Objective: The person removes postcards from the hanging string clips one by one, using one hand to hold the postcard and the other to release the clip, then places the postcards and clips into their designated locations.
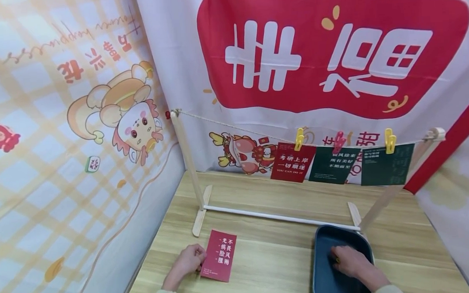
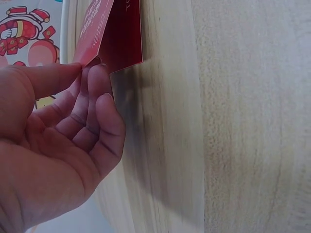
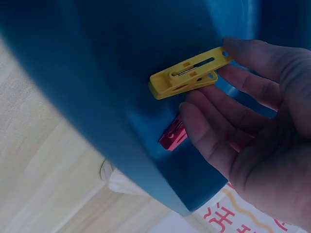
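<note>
Between its thumb and fingers, my left hand [image 1: 190,258] pinches the left edge of a red card [image 1: 220,256] with white lettering, held close over the table. In the left wrist view, another red panel [image 2: 127,41] shows behind the pinched card [image 2: 92,48]. My right hand [image 1: 353,263] reaches into a dark blue tray [image 1: 320,269] at the front right. There it pinches the handle end of a yellow clothespin [image 3: 189,73], its jaws pointing away from the palm. A red clothespin [image 3: 172,136] lies in the tray beside the fingertips, partly hidden by them.
A wooden stand [image 1: 189,166] with a white crossbar [image 1: 277,215] carries a string across the back. From it hang a red card [image 1: 292,163] and two dark green cards [image 1: 329,166], held by yellow and pink clothespins. Printed cloth [image 1: 167,44] surrounds the wooden table [image 1: 271,258].
</note>
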Demonstrator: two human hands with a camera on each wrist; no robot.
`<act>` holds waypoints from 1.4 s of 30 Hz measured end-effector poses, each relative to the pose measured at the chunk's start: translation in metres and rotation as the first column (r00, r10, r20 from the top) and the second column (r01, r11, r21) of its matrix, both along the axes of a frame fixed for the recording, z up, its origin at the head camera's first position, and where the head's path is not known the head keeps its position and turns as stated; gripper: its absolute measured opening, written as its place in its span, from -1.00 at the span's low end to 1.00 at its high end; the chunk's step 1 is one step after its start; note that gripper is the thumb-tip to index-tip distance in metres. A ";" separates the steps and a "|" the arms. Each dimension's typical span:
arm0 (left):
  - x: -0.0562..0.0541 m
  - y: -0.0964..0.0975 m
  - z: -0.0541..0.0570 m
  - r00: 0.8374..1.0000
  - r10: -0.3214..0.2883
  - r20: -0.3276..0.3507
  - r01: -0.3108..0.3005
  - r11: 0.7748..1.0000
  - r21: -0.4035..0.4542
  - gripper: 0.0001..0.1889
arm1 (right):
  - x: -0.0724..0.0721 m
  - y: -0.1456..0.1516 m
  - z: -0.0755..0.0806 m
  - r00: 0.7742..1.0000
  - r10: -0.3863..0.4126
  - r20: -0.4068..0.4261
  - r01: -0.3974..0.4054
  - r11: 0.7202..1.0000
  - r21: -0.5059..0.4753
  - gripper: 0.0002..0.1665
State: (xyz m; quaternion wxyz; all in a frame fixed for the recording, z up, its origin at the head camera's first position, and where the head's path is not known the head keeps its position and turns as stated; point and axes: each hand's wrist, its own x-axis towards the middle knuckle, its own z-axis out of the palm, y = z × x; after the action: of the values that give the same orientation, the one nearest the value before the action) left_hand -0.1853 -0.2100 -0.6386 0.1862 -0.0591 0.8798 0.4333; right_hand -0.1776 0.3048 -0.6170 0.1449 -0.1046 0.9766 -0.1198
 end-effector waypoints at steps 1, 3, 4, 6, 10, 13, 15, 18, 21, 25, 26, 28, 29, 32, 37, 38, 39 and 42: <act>0.000 0.000 -0.001 1.000 0.002 0.001 -0.002 1.000 0.000 -0.89 | 0.000 0.000 0.000 1.000 0.003 -0.005 -0.003 1.000 0.004 -0.73; 0.000 0.000 -0.001 1.000 0.003 0.000 -0.003 1.000 -0.001 -0.89 | -0.001 0.001 0.001 1.000 0.006 -0.010 -0.006 1.000 0.013 -0.73; 0.001 0.001 -0.002 1.000 0.004 -0.002 -0.004 1.000 -0.002 -0.89 | -0.001 0.001 0.001 1.000 0.008 -0.013 -0.008 1.000 0.016 -0.73; 0.001 0.000 -0.003 1.000 -0.001 -0.016 0.001 1.000 -0.007 -0.89 | -0.002 0.002 0.001 1.000 0.010 -0.007 -0.010 1.000 0.016 -0.73; 0.001 -0.001 -0.006 0.998 -0.017 -0.062 0.015 0.999 -0.031 -0.91 | -0.001 0.003 0.002 1.000 0.006 -0.005 -0.006 1.000 0.012 -0.74; 0.003 -0.001 -0.009 0.994 -0.026 -0.102 0.021 0.999 -0.045 -0.93 | 0.002 0.003 0.003 0.998 0.010 -0.055 -0.009 1.000 0.019 -0.72; 0.005 0.000 -0.010 0.992 -0.028 -0.122 0.022 0.999 -0.049 -0.94 | 0.004 0.003 0.004 0.995 0.017 -0.096 -0.014 1.000 0.026 -0.69; 0.007 0.000 -0.010 0.990 -0.030 -0.135 0.023 0.998 -0.055 -0.94 | 0.006 0.004 0.005 0.992 0.017 -0.125 -0.013 0.999 0.032 -0.66; 0.007 0.000 -0.010 0.992 -0.024 -0.124 0.015 0.997 -0.072 -0.93 | 0.005 0.005 0.006 0.994 0.012 -0.108 -0.010 1.000 0.019 -0.65; 0.005 0.000 -0.009 0.996 -0.010 -0.094 0.002 0.997 -0.083 -0.90 | 0.004 0.008 0.009 0.997 -0.010 -0.083 0.011 1.000 0.009 -0.64; 0.005 0.000 -0.009 0.996 -0.006 -0.085 -0.001 0.997 -0.082 -0.89 | 0.003 0.009 0.010 0.997 -0.018 -0.075 0.018 1.000 0.008 -0.65; 0.004 0.001 -0.007 0.997 -0.004 -0.075 -0.002 0.996 -0.085 -0.88 | 0.002 0.011 0.012 0.998 -0.026 -0.060 0.026 1.000 0.007 -0.67; 0.003 0.001 -0.007 0.997 -0.006 -0.078 -0.001 0.996 -0.088 -0.88 | 0.001 0.012 0.014 0.998 -0.032 -0.049 0.033 0.999 0.009 -0.68; 0.003 0.002 -0.006 0.997 0.004 -0.081 -0.012 0.995 -0.098 -0.88 | -0.001 0.012 0.016 0.999 -0.046 -0.020 0.046 0.999 0.003 -0.70; 0.002 0.001 -0.007 0.995 0.015 -0.094 -0.026 0.993 -0.119 -0.87 | -0.003 0.012 0.019 0.999 -0.044 -0.022 0.044 0.999 -0.017 -0.71; 0.002 0.001 -0.006 0.996 0.017 -0.093 -0.028 0.992 -0.122 -0.86 | -0.003 0.012 0.020 0.999 -0.044 -0.027 0.044 0.999 -0.018 -0.72; 0.002 0.001 -0.006 0.996 0.018 -0.091 -0.029 0.992 -0.122 -0.86 | -0.003 0.012 0.021 0.999 -0.036 -0.041 0.035 0.999 -0.023 -0.74; 0.002 0.001 -0.006 0.997 0.023 -0.080 -0.033 0.992 -0.123 -0.86 | -0.005 0.011 0.025 0.997 -0.034 -0.064 0.032 0.999 -0.037 -0.79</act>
State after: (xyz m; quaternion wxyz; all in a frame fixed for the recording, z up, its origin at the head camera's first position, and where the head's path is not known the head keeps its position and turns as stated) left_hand -0.1837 -0.2089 -0.6443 0.1414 -0.0659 0.9108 0.3823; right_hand -0.1822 0.3160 -0.5918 0.1092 -0.0950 0.9801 -0.1361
